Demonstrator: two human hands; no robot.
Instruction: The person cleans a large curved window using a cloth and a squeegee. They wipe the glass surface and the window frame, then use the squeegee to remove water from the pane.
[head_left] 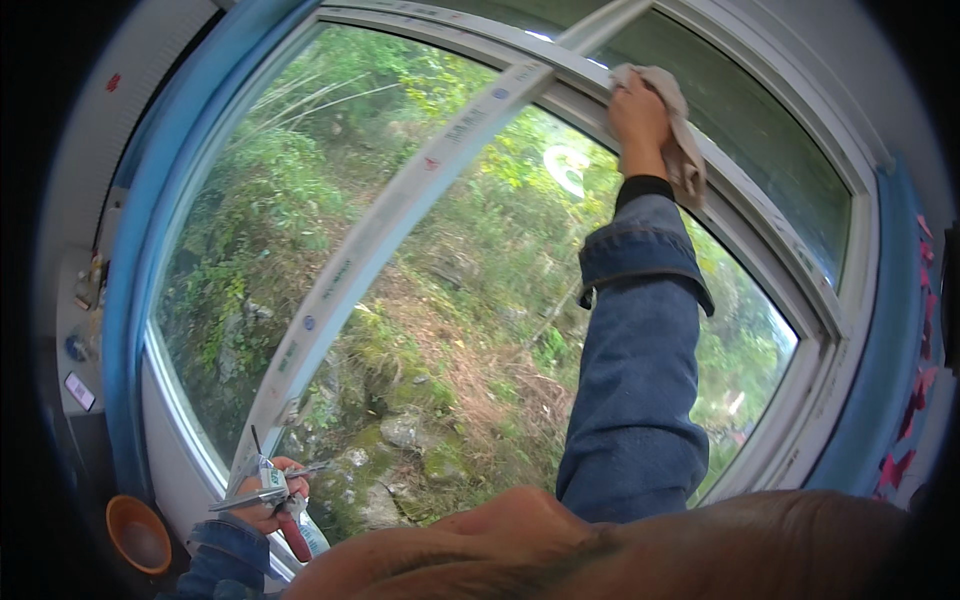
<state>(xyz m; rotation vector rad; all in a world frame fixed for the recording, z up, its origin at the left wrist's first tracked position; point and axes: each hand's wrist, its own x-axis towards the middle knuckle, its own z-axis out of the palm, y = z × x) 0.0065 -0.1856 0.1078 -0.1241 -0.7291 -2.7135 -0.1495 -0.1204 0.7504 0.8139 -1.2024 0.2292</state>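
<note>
My right arm reaches up to the white window frame (745,195). There my right hand (640,122) is closed on a pale beige cloth (684,155), pressed against the upper crossbar, with part of the cloth hanging down beside the wrist. Low at the left, my left hand (262,514) grips a bundle of small tools near the window's lower corner. Silver metal blades or arms, a red handle (295,538) and a white-and-green piece (272,478) show in it; their exact kind is unclear. Behind both arms is the window glass (430,300).
Blue curtains hang at the left (130,330) and right (868,370). An orange basin (139,534) sits at the lower left. Above it, a phone (79,391) and small items lie on a ledge. A printed white upright (370,240) divides the panes; greenery shows outside.
</note>
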